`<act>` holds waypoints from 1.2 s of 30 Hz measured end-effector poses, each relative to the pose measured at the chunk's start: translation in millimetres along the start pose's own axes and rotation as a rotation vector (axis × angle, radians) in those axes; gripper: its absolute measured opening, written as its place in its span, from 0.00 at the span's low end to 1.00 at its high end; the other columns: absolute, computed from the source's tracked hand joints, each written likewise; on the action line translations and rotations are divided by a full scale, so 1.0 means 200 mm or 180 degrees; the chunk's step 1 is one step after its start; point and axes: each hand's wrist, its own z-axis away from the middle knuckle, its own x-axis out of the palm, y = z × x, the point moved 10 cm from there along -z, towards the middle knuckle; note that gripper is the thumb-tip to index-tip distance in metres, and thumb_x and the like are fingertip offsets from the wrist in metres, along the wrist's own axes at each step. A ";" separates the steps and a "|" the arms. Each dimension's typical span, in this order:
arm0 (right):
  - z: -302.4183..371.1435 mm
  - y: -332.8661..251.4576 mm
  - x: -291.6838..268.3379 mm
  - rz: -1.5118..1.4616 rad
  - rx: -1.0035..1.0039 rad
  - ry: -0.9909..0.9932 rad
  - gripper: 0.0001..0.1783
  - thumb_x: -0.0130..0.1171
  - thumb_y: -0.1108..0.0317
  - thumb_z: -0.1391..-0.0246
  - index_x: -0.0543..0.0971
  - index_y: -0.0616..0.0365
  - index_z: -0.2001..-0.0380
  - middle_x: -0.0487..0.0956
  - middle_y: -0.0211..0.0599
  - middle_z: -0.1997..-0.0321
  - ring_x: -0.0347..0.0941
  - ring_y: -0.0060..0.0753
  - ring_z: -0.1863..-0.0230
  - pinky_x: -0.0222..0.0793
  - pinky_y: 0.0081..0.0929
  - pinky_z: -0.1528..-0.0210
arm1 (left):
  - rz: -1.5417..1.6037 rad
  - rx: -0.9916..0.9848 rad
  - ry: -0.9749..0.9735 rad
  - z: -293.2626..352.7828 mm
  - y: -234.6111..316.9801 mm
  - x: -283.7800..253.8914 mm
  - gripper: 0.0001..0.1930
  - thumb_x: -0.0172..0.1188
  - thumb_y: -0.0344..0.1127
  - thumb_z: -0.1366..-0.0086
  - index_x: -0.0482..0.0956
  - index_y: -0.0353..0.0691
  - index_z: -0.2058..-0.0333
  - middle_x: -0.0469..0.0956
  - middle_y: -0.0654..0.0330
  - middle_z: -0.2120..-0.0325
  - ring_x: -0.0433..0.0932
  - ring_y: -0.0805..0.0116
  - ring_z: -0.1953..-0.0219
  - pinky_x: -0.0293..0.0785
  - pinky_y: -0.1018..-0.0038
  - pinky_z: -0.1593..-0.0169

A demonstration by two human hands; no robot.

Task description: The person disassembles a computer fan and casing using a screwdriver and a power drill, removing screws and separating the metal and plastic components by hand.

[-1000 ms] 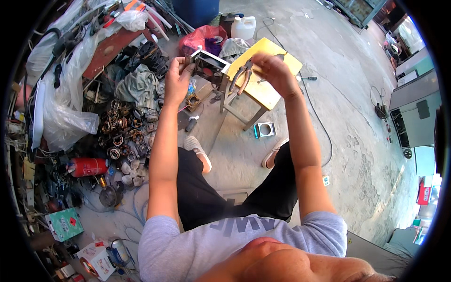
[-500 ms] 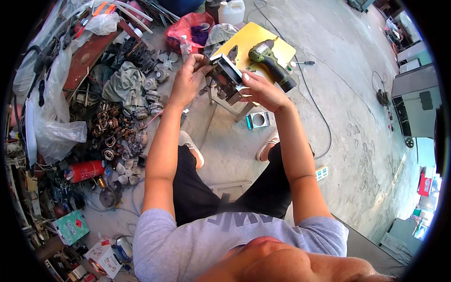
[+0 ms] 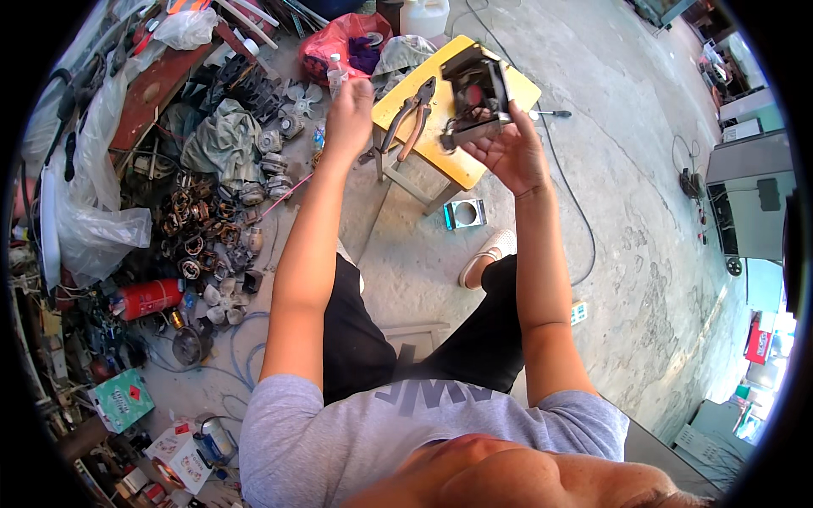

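Observation:
My right hand (image 3: pixel 512 152) grips a dark, box-like metal housing (image 3: pixel 476 95) by its lower right side and holds it up over the yellow-topped stool (image 3: pixel 457 167). The housing is tilted, and its open inner side shows something reddish inside. To the left of the stool, apart from the housing, my left hand (image 3: pixel 350 110) is raised with its fingers curled closed. Whatever it may hold is hidden. Between my hands, pliers (image 3: pixel 412 118) with brownish handles lie on the stool top. The cordless drill is hidden behind the housing.
A small square frame with a round hole (image 3: pixel 466 214) lies on the floor by the stool. A screwdriver (image 3: pixel 555 113) and a dark cable (image 3: pixel 577 195) are on the right. Heaped motor parts (image 3: pixel 190 220), a red cylinder (image 3: pixel 148 298) and a red bag (image 3: pixel 326 46) fill the left.
My left hand has let go of the housing and moved away from it. My right hand has lifted and turned the housing up and right, uncovering the pliers and covering the drill.

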 end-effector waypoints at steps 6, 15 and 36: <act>0.00 -0.11 -0.09 -0.0504 -0.0260 0.0081 0.39 0.56 0.40 0.44 0.72 0.69 0.48 0.73 0.56 0.43 0.70 0.50 0.40 0.64 0.44 0.35 | -0.2575 -0.0144 -0.0577 0.13 0.10 0.34 0.35 0.66 0.56 0.45 0.71 0.41 0.44 0.70 0.50 0.47 0.66 0.51 0.42 0.65 0.58 0.43; 0.03 -0.17 0.01 -0.0859 -0.0418 -0.0395 0.38 0.51 0.40 0.42 0.71 0.67 0.45 0.68 0.62 0.39 0.65 0.59 0.36 0.62 0.47 0.35 | -0.2340 -0.0024 -0.0244 0.14 0.00 0.42 0.39 0.67 0.46 0.45 0.63 0.38 0.37 0.70 0.43 0.51 0.67 0.45 0.48 0.67 0.58 0.45; -0.01 0.01 0.02 0.0263 0.0000 0.0105 0.33 0.46 0.36 0.42 0.74 0.56 0.52 0.78 0.25 0.61 0.76 0.36 0.52 0.75 0.36 0.55 | 0.1518 -0.1678 -0.1169 0.21 -0.02 0.11 0.34 0.62 0.36 0.44 0.61 0.40 0.39 0.75 0.61 0.60 0.74 0.73 0.61 0.73 0.72 0.61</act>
